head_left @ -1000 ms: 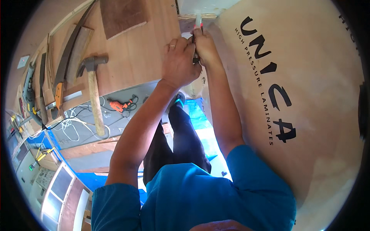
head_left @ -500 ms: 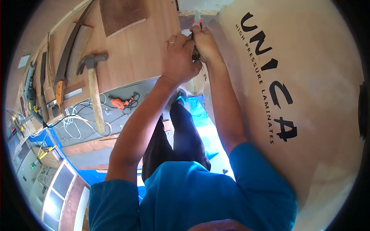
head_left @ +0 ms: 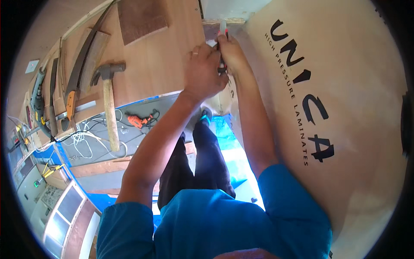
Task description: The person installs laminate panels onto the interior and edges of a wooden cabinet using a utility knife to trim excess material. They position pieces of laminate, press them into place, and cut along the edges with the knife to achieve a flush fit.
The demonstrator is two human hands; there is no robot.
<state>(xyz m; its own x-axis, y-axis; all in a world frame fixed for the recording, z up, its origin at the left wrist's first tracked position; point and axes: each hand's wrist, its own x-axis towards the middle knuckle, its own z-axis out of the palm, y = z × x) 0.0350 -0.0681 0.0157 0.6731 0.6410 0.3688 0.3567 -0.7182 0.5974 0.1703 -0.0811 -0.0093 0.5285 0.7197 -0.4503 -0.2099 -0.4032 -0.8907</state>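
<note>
Beside pale panel [head_left: 362,99]: red-and-black tool [head_left: 223,32], likely light, stiff, best handle-held; right hand [head_left: 232,54] clasping it, left hand [head_left: 203,71] curled, hold unclear.

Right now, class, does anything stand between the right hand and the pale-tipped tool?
Nothing visible does: the right hand grips the pale-tipped tool directly. The left hand is close by, not between them, though part of the grip is hidden.

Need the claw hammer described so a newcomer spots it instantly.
Find the wooden worktop left of the person's left hand. Near its front edge lies the claw hammer, its dark head on the wood and its handle jutting past the edge. Unlike the orange-handled saw beside it, it has a straight, pale wooden handle.
</note>
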